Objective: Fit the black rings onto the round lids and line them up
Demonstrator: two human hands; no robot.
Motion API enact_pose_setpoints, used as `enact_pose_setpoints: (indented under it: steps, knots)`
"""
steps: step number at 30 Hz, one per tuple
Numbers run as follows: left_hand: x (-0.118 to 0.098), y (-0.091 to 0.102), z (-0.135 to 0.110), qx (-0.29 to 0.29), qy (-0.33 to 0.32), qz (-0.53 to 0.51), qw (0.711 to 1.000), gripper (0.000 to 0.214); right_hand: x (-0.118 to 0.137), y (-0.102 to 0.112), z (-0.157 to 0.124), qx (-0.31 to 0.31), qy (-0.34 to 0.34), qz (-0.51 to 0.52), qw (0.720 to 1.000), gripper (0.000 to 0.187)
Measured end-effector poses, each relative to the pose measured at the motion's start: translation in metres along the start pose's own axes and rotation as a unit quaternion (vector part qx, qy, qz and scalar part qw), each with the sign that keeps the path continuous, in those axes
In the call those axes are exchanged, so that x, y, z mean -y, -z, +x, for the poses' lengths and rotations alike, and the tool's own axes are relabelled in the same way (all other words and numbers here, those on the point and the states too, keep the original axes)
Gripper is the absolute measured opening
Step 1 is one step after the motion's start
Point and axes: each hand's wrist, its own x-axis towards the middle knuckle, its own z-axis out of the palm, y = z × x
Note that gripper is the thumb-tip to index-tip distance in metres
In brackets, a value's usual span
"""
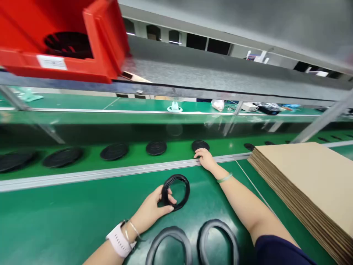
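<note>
My left hand [157, 207] is closed on a black ring [185, 197], its fingers passing through the opening and its thumb on the lower rim. The ring is tilted up above the green tabletop [82, 213]. My right hand [204, 158] reaches across the metal rail to a round black disc [200, 144] on the green belt. Its fingers are stretched out over the disc's near edge; whether they touch it I cannot tell. Two thicker grey rings, a left one [188, 247] and a right one [203, 243], lie at the front of the tabletop, partly cut off.
Several more black discs [156, 148] lie in a row along the belt [179, 156]. On the right stands a stack of cardboard sheets [309, 173]. A red bin [106, 40] with black parts sits on the grey shelf [193, 66] above. A slanted metal post [322, 114] rises at right.
</note>
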Motion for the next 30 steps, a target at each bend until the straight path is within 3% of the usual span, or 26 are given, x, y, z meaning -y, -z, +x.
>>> enact_pose_setpoints:
  steps: [11, 23, 30]
  knots:
    - [-0.003, 0.000, 0.002, 0.000, 0.016, 0.025, 1.000, 0.040, -0.003, -0.001, -0.002, -0.005, 0.010, 0.040, 0.999, 0.041]
    - [-0.003, 0.001, 0.001, 0.001, 0.016, 0.040, 0.999, 0.041, 0.018, 0.007, -0.004, 0.037, 0.031, 0.088, 0.995, 0.037]
    - [-0.002, 0.004, 0.001, 0.006, 0.027, 0.051, 0.998, 0.044, 0.010, 0.009, 0.000, -0.002, -0.028, 0.066, 0.997, 0.035]
